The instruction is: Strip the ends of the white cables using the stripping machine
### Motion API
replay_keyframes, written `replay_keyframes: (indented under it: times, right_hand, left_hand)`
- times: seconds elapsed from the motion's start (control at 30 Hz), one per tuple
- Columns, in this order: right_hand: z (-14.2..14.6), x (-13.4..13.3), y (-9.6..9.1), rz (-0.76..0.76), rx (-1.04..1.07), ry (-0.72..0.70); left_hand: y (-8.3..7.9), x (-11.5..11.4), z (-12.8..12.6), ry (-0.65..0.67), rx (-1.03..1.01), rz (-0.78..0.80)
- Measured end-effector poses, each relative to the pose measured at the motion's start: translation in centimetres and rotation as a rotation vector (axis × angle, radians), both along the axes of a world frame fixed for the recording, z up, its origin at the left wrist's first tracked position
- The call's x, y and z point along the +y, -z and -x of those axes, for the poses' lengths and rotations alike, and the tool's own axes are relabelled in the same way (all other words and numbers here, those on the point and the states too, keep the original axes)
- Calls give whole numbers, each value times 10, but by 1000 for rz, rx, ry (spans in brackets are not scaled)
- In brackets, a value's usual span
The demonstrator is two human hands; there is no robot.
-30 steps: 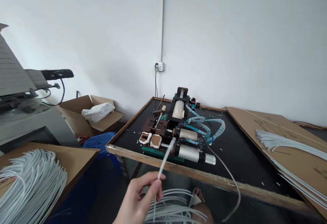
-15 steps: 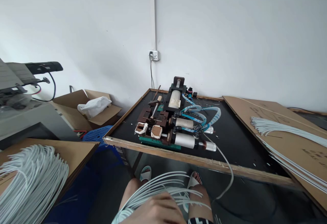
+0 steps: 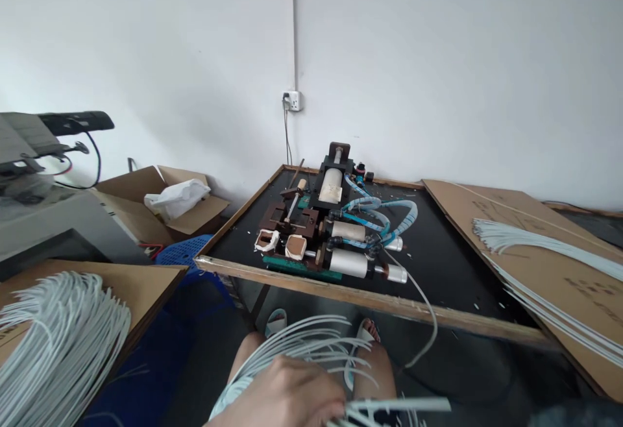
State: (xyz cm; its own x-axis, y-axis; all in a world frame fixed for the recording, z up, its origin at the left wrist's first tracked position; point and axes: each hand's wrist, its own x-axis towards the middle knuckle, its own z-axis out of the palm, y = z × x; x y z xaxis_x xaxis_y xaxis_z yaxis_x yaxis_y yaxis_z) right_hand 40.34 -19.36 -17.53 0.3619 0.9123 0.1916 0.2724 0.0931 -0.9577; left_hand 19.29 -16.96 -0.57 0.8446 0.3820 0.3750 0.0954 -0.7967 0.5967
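Observation:
My left hand (image 3: 285, 394) is low over my lap at the bottom edge, fingers closed round a bundle of white plastic strips (image 3: 311, 349) that fans out over my knees. One flat strip (image 3: 403, 405) sticks out to the right from its fingers. My right hand is out of view. Ahead, on a black-topped table (image 3: 438, 271) with a wooden rim, stands a small pneumatic press (image 3: 326, 235) with silver cylinders, blue coiled hoses and brown blocks. A thin grey hose (image 3: 426, 323) hangs from it over the table's front edge.
A pile of curved white strips (image 3: 58, 342) lies on cardboard at the left. Straight white strips (image 3: 530, 242) lie on cardboard at the right. An open carton with a white bag (image 3: 178, 196), a blue crate and a grey machine (image 3: 43, 219) stand at left. My sandalled feet show under the table.
My left hand has dropped from holding one strip up towards the press down to the bundle on my lap, where it now grips strips. The view has shifted slightly downward.

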Motion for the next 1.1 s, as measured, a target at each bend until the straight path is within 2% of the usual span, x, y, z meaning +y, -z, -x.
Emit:
replay_keyframes:
  times: [0.13,0.27,0.33,0.4,0.47,0.57,0.63,0.7,0.83,0.93,1.1]
  right_hand:
    - [41,-31,-11,66,41,14]
    - [98,-62,-43,103,100,46]
    - [115,-66,-64,83,179,86]
    - [121,-64,-80,39,264,88]
    - [119,-60,-90,27,297,28]
    - [110,-54,-93,82,319,-95]
    - [107,-52,-91,86,346,-156]
    - [107,-53,-86,89,349,-198]
    - [98,-50,-72,108,271,-230]
    - [70,-40,-59,119,176,-115]
    - [16,-24,-41,154,4,119]
  left_hand:
    - [2,3,0,-87,-30,-28]
    - [11,7,2,-172,-52,-26]
    - [16,12,6,-290,-100,34]
    - [22,19,12,-439,-147,175]
    - [28,28,19,-547,-206,397]
    - [37,43,27,-594,-393,745]
    - [40,50,30,-620,-545,869]
    - [41,56,30,-687,-653,890]
    - [38,59,25,-855,-722,781]
    - [36,59,19,-908,-700,730]
    - [39,63,12,-933,-700,740]
